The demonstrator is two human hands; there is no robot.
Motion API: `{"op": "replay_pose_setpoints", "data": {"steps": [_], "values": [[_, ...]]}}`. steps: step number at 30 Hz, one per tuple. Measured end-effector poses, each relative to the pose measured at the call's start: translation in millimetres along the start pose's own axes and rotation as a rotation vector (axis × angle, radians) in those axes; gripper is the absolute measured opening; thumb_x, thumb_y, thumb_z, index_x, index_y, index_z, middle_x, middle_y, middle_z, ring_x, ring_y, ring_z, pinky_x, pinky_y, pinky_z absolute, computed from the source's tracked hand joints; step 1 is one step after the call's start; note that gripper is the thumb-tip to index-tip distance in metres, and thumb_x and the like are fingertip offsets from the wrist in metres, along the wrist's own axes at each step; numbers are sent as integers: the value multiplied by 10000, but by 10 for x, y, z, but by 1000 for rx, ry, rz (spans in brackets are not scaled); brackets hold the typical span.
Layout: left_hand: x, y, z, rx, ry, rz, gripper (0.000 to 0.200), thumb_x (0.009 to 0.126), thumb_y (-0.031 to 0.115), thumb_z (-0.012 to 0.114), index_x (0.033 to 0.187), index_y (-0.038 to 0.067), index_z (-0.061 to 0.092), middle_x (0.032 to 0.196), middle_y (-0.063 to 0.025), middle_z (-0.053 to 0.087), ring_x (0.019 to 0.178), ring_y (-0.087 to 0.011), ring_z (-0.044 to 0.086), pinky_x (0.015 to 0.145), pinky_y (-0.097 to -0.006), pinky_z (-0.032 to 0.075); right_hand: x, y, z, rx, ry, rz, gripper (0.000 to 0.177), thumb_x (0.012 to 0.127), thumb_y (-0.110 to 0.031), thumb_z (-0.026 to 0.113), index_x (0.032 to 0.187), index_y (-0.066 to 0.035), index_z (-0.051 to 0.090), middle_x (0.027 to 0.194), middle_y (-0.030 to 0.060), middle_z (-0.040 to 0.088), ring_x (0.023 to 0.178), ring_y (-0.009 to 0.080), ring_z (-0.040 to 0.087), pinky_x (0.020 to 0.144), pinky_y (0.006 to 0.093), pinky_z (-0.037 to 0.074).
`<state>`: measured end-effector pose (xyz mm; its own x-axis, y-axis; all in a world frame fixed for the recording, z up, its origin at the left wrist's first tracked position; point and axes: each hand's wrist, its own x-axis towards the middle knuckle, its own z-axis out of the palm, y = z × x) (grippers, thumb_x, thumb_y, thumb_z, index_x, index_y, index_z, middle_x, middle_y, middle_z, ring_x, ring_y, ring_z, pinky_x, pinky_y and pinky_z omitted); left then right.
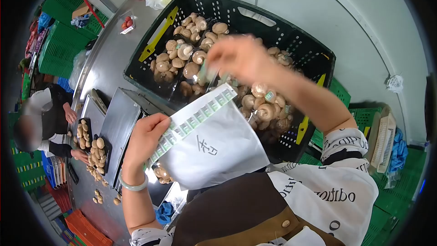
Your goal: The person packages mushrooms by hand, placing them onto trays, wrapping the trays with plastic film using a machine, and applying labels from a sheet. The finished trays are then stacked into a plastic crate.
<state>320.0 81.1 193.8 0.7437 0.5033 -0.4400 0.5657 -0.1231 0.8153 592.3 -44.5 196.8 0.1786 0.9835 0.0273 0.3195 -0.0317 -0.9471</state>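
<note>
My left hand [148,136], with a pale bangle at the wrist, is closed on the edge of a white sheet [214,150] that bears a dark handwritten mark. A strip of small green-and-white labels [193,120] runs along the sheet's upper edge. My right hand [241,59] is over the large black crate, its fingers smeared by motion. A pale green patch [203,74] shows at its fingertips, too blurred to name. Beneath it lie several clear-wrapped packs of brown mushrooms [265,111], some carrying small green labels. My right hand and forearm hide part of them.
The black crate [298,38] has yellow handles and stands beside a metal box-like device [119,114]. Across the steel table [107,50], a co-worker [50,114] reaches toward trays of mushrooms [98,155]. Green crates [63,48] stack at left; a white basket [383,143] is at right.
</note>
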Motion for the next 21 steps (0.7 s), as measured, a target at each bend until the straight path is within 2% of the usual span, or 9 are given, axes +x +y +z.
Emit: {"op": "replay_pose_setpoints", "data": {"steps": [1, 4, 6, 9, 12, 15, 17, 18, 21], "values": [[-26, -15, -22, -22, 0, -15, 190, 932, 142, 571, 856, -24, 626, 666, 57, 515, 621, -22, 415, 549, -208, 338, 165, 74, -321, 104, 68, 199, 143, 883, -146, 633, 945, -17, 640, 887, 45, 663, 792, 123, 643, 686, 255, 524], [-89, -66, -76, -83, 13, -41, 174, 934, 137, 574, 859, -12, 621, 678, 68, 505, 636, -19, 412, 556, -206, 339, 438, 1298, -1046, -437, 222, 287, 139, 800, -155, 647, 865, -38, 687, 760, 113, 691, 637, 187, 664, 578, 306, 522], [-102, -98, -84, -78, 25, -51, 176, 935, 139, 573, 854, -11, 616, 678, 70, 498, 637, -18, 408, 559, -205, 338, 428, 1874, -1175, -696, 112, 252, 146, 746, -150, 633, 809, -30, 688, 712, 180, 664, 675, 292, 667, 648, 378, 530], [-137, -161, -152, -74, 59, -74, 185, 938, 145, 568, 844, -9, 610, 680, 71, 489, 636, -18, 400, 567, -201, 333, 470, 1975, -1045, -1127, 38, 480, 161, 734, -75, 624, 873, -15, 679, 866, 178, 681, 827, 326, 664, 741, 438, 522], [-159, -228, -260, -81, 94, -97, 186, 938, 145, 564, 846, -9, 610, 690, 72, 493, 642, -18, 403, 571, -200, 333, 674, 1535, -933, -1091, 213, 261, 161, 741, -68, 634, 890, -17, 667, 902, 165, 680, 828, 320, 657, 722, 423, 518], [-142, -215, -333, -145, 105, -136, 184, 938, 144, 561, 849, -9, 611, 702, 75, 499, 652, -17, 408, 577, -198, 336, 1127, 1660, -871, -475, 191, 117, 127, 744, -65, 632, 864, -28, 649, 842, 155, 676, 786, 311, 654, 680, 411, 511], [-99, -195, -332, -99, 112, -107, 185, 943, 148, 559, 851, -4, 612, 694, 79, 497, 652, -12, 410, 579, -190, 338, 1331, 1720, -753, -551, 148, 79, 106, 744, -64, 639, 845, -35, 627, 793, 147, 662, 771, 298, 654, 656, 396, 503], [-88, -189, -336, -90, 115, -108, 185, 945, 147, 557, 851, -3, 611, 694, 79, 497, 654, -12, 410, 581, -189, 339, 1418, 1776, -713, -889, 102, 74, 104, 739, -79, 665, 814, -31, 613, 779, 145, 649, 797, 304, 651, 659, 403, 504], [-90, -245, -457, -76, 131, -96, 177, 944, 143, 558, 846, 4, 606, 696, 78, 489, 665, -17, 407, 588, -193, 342, 1608, 1885, -661, -1212, 355, -6, 138, 718, -96, 705, 786, -26, 608, 799, 146, 648, 831, 323, 642, 659, 415, 504]]}}
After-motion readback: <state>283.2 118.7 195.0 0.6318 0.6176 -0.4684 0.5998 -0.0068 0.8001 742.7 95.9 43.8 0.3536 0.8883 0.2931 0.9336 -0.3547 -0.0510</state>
